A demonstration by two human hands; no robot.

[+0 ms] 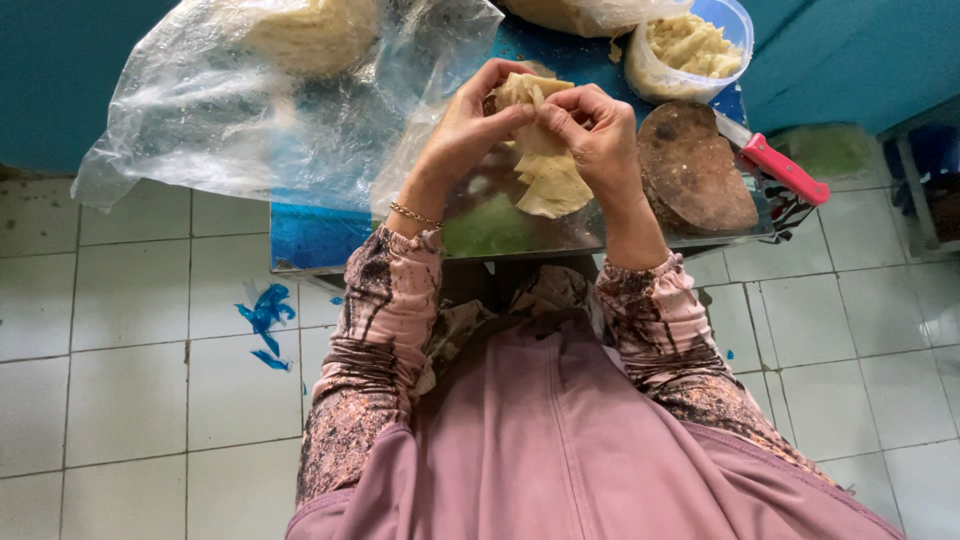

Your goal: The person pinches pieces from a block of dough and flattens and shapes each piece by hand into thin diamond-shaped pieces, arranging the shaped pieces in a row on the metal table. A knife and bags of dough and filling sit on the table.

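Mauve apron on our lap sits closest, patterned sleeves over it; beyond, low blue table, big clear plastic bag with pale dough at its left end, round wooden block, tub of filling, red-handled knife at the right edge. Over the table, left hand and right hand both closed in a pinch on a small stack of thin dough wrappers, fingertips at the top. Risk as we judge it: sheets tear or slip if pinched unevenly; knife looks close to the edge
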